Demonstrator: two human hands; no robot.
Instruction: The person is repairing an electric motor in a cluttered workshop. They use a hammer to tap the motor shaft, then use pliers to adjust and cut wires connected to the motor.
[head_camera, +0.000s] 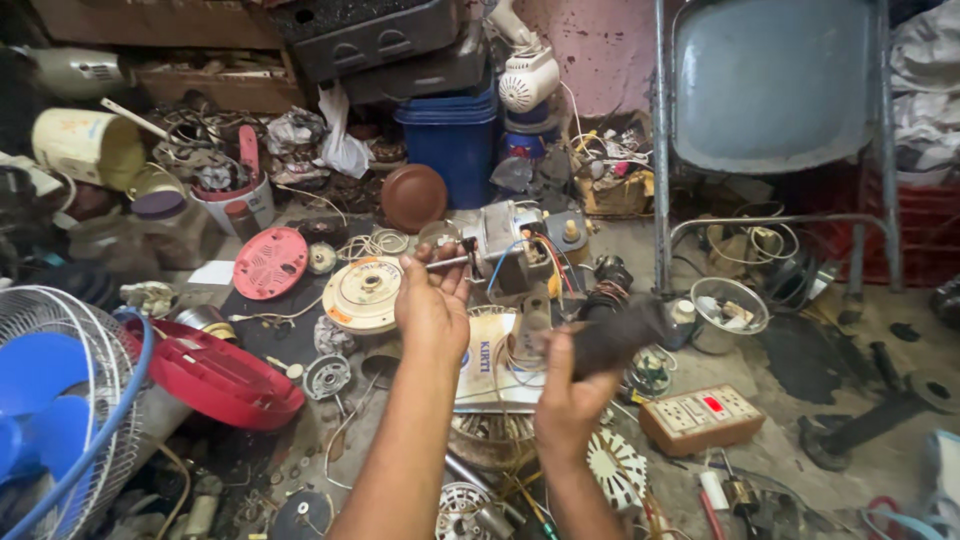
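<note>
My left hand is raised over the floor and grips the metal shaft of a small electric fan motor, a grey block with blue, red and black wires hanging from it. My right hand is closed around a dark, blurred tool or brush, held just below and to the right of the motor. Under both hands lie a white printed card and a round wire grille.
A blue-bladed fan in a wire guard stands at the left beside a red round cover. A cream round disc, a brown socket board, a folding metal chair and a blue bin crowd the floor.
</note>
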